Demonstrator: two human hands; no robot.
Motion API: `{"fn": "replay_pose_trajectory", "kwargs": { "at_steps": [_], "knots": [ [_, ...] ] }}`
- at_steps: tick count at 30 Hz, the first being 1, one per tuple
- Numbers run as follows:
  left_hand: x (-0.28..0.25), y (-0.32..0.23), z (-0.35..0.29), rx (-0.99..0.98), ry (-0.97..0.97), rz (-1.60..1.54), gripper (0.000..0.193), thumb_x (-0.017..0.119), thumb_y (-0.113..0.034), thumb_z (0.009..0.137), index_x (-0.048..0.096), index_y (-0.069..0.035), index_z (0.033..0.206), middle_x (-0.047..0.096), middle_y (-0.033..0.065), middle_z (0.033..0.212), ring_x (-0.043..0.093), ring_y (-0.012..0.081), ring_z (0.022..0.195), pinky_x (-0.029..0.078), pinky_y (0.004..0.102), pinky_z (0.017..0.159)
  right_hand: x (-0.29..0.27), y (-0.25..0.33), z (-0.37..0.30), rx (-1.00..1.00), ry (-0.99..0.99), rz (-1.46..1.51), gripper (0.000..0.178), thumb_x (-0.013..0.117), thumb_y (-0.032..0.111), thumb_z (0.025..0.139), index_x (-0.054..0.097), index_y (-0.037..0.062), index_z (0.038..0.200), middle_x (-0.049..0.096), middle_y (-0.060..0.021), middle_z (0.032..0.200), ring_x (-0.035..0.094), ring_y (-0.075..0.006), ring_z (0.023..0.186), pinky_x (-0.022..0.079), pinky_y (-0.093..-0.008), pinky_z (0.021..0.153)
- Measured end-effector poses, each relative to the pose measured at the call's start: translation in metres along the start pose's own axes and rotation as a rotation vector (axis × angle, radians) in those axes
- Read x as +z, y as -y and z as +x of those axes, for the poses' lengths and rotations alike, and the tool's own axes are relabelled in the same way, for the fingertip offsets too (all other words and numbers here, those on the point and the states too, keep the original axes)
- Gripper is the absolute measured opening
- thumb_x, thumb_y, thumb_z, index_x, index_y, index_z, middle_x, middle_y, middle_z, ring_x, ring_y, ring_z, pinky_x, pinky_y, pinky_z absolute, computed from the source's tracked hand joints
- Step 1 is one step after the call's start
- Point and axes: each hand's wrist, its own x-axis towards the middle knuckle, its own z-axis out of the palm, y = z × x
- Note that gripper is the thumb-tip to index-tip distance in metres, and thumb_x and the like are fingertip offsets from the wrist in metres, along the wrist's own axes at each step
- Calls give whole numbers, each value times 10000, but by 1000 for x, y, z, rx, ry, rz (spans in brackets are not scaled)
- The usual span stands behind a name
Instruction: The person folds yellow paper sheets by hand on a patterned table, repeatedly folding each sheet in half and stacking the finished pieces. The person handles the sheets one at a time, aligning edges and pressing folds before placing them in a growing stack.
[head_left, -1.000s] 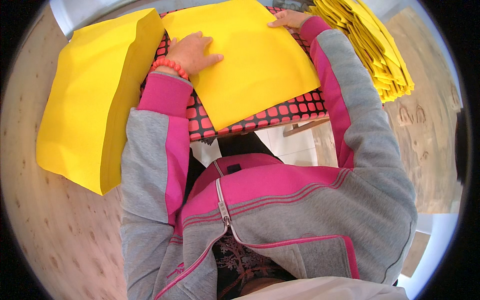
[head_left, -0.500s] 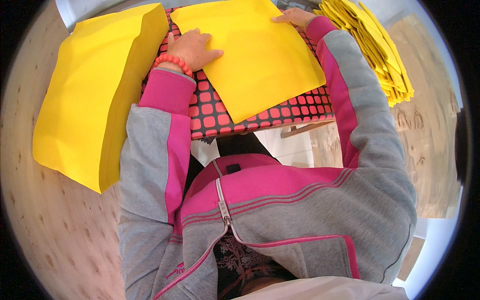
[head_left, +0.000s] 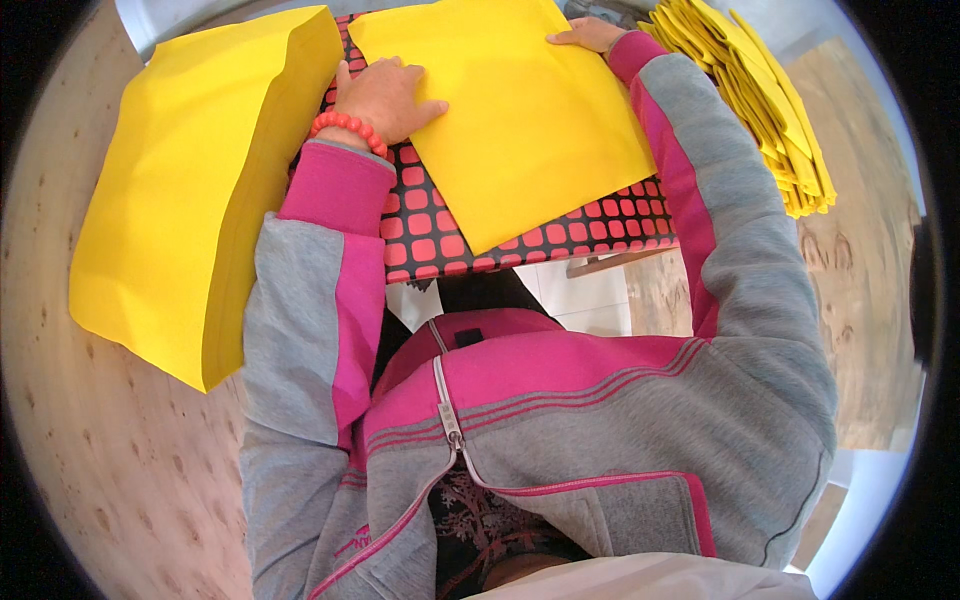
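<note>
A flat yellow cloth sheet (head_left: pixel 530 120) lies at an angle on the patterned table, its near corner close to the front edge. My left hand (head_left: pixel 385 100) rests on the sheet's left edge, fingers and thumb spread. At the far right edge of the same sheet, my right hand (head_left: pixel 588 35) has its fingers closed on the margin; part of the grip is hidden. To the left stands a thick stack of yellow cloth (head_left: pixel 165 200), beside my left forearm. Beyond my right forearm lies a pile of folded yellow cloth pieces (head_left: pixel 755 100).
The table (head_left: pixel 430 235) has a red and black checked cover. A pale wooden surface (head_left: pixel 110 450) runs along the left, and another wooden board (head_left: pixel 860 250) is at the right. White floor tiles (head_left: pixel 575 300) show below the table's front edge.
The view has shifted slightly, so everything sits a little lower and further right. Both hands keep their places on the sheet.
</note>
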Motion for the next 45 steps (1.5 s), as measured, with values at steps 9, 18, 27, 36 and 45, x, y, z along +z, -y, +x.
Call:
{"fn": "replay_pose_trajectory", "kwargs": {
  "at_steps": [9, 18, 27, 36, 45],
  "knots": [
    [7, 2, 3, -58, -221, 16, 706, 575, -638, 941, 572, -137, 1439, 552, 99, 1504, 500, 266, 1405, 198, 709, 1166, 20, -16, -51, 303, -124, 853, 371, 680, 188, 988, 621, 12, 1309, 730, -114, 1183, 731, -195, 1020, 616, -309, 849],
    [1, -74, -81, 53, -443, -110, 711, 613, -647, 914, 621, -100, 1367, 637, 104, 1395, 582, 294, 1308, 236, 704, 1142, 84, 62, -191, 160, -223, 1117, 356, 641, 42, 983, 564, -26, 1324, 643, -167, 1321, 672, -270, 1179, 604, -339, 990],
    [-4, -175, -113, 111, -536, 186, 550, 778, -406, 795, 685, -50, 1204, 701, 108, 1012, 659, 262, 1081, 288, 635, 1156, 114, 69, -226, 94, -235, 1226, 325, 583, 86, 1020, 545, -33, 1321, 654, -148, 1285, 667, -269, 1170, 584, -371, 1013],
    [9, -160, -126, 127, -371, 333, 154, 579, -84, 870, 729, -119, 865, 706, 33, 858, 689, 215, 967, 291, 602, 1179, 137, 73, -307, 65, -179, 1369, 311, 615, 111, 1018, 571, -5, 1303, 677, -130, 1252, 677, -224, 1150, 587, -339, 995],
    [-10, -136, -149, 187, -171, 308, 168, 546, -85, 863, 702, -105, 922, 741, 99, 930, 718, 284, 955, 345, 580, 1147, 132, 108, -398, 101, 493, 1233, 237, 628, 155, 1031, 620, -3, 1208, 729, -128, 1097, 737, -204, 1027, 630, -300, 846]
  ]
}}
